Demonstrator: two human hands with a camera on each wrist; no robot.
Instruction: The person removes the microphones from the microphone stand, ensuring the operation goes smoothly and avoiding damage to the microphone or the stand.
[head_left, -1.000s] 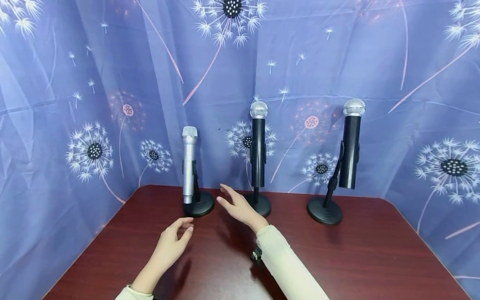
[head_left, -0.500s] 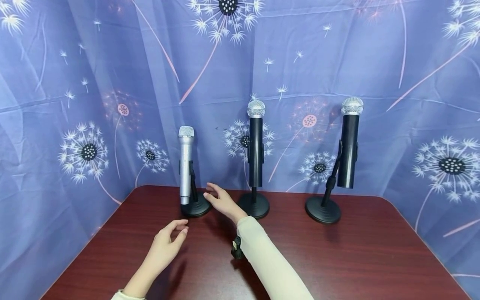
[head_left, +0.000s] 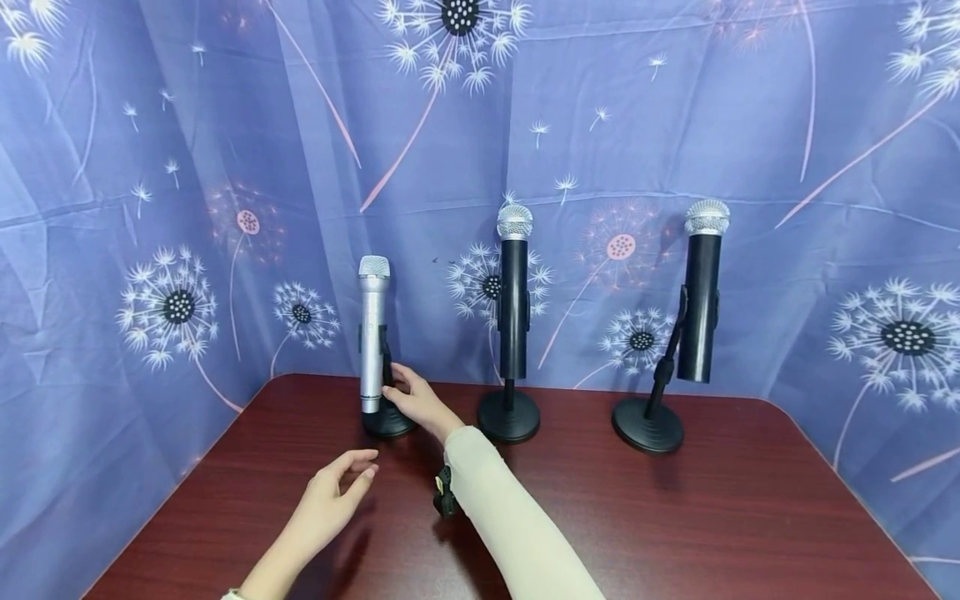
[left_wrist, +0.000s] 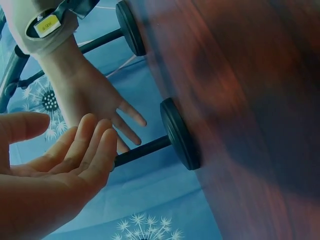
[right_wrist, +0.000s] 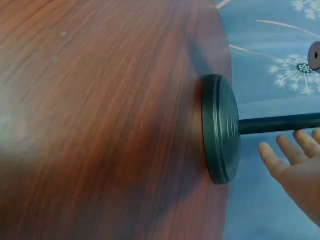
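A silver microphone [head_left: 372,333] leans in a black desk stand [head_left: 388,423] at the left of the table. My right hand [head_left: 422,404] is just right of the stand's pole, behind the microphone's lower end. In the right wrist view, its spread fingers [right_wrist: 272,157] come right up to the thin black pole [right_wrist: 275,124], not curled round it. My left hand [head_left: 322,504] hovers over the table in front of the stand, its fingers loosely bent and holding nothing. The left wrist view shows its palm [left_wrist: 60,200] beside the round base [left_wrist: 180,134].
Two black microphones with silver heads stand in black stands, one in the middle [head_left: 513,308] and one at the right [head_left: 701,304]. The dark red table [head_left: 712,517] ends at a blue dandelion-print curtain [head_left: 600,142] behind.
My right hand has moved left from near the middle stand to the pole of the silver microphone's stand. My left hand has shifted slightly lower in view. The microphones stand as before.
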